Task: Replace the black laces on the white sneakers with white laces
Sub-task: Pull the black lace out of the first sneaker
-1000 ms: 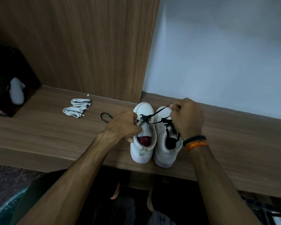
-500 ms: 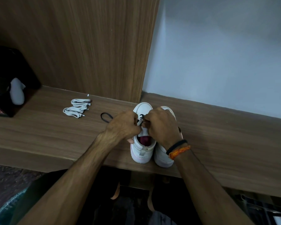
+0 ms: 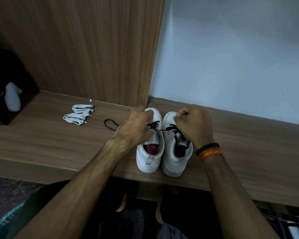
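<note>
Two white sneakers stand side by side on the wooden bench (image 3: 248, 152), toes away from me. The left sneaker (image 3: 149, 153) has a black lace (image 3: 152, 125) only in its front eyelets. My left hand (image 3: 135, 128) grips that sneaker's left side by the lace area. My right hand (image 3: 192, 125) is over the right sneaker (image 3: 174, 157) and pinches a strand of the black lace pulled across from the left one. A loose loop of black lace (image 3: 110, 125) trails on the bench to the left. Two bundles of white laces (image 3: 78, 113) lie further left.
A wooden panel (image 3: 93, 49) rises behind the bench on the left, a pale wall (image 3: 231, 57) on the right. A black box (image 3: 5, 87) with a pale object in it stands at the far left. The bench's front edge runs just below the sneakers' heels.
My right hand has moved from the left sneaker's laces out to the right, drawing a black strand with it. My left hand has shifted slightly forward on the left sneaker.
</note>
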